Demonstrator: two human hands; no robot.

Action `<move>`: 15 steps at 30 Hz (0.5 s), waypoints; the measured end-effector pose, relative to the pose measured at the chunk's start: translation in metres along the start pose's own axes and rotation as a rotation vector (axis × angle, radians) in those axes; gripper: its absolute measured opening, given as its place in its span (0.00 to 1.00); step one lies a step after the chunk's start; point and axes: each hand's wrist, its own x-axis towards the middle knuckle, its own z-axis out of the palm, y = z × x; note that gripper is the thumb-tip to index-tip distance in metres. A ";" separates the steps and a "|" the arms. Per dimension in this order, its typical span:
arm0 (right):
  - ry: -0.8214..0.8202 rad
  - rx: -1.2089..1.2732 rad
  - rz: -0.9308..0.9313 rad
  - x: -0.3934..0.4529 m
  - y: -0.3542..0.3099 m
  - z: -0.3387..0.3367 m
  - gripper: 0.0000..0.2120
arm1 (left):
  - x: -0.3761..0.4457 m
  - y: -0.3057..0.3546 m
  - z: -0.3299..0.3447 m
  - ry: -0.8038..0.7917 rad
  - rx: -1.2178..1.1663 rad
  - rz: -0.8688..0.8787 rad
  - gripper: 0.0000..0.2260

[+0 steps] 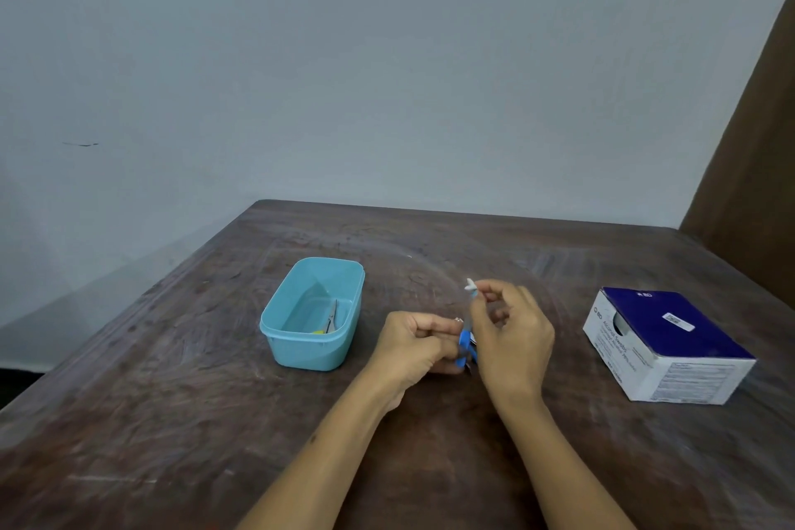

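Above the middle of the brown wooden table (215, 422), my left hand (415, 351) grips the blue handles of a small pair of scissors (464, 343). My right hand (514, 336) pinches a small white swab (470, 284) against the upper part of the scissors, whose blades are mostly hidden by my fingers. A light blue plastic tub (301, 351) stands to the left of my hands, holding a metal instrument (332, 315) and something yellow (319, 332).
A blue and white box of alcohol swabs (671, 346) lies on the table to the right of my hands. A pale wall rises behind the table, and a brown panel (753, 151) stands at the far right.
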 end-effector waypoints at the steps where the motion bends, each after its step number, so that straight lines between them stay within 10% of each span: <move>1: 0.012 -0.005 -0.004 0.001 0.001 0.000 0.05 | 0.000 0.000 0.000 -0.003 0.017 -0.003 0.11; 15: 0.014 0.011 0.049 -0.001 0.001 0.001 0.05 | -0.002 -0.001 0.000 -0.035 0.040 0.017 0.11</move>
